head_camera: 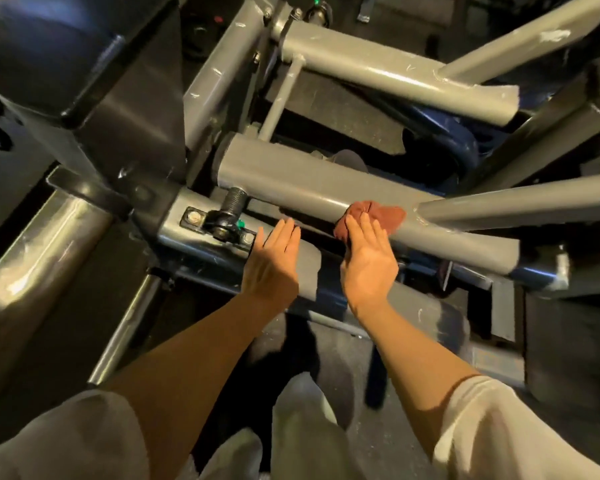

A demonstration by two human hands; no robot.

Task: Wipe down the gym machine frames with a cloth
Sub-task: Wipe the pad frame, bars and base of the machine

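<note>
The right hand (369,258) presses the crumpled rust-red cloth (374,216) with flat fingers onto the grey painted steel frame tube (291,183), whose long axis runs from upper left to lower right, while the left hand (274,261) hovers spread, empty, just beside it.

Cloth (374,216) lying on the near side of the frame tube (291,181), pressed there under the straight fingers of the right hand (368,258). Left of the cloth, just off the tube, the left hand (274,261), flat. Further left, below the tube's end, a bolted bracket (219,225).
</note>
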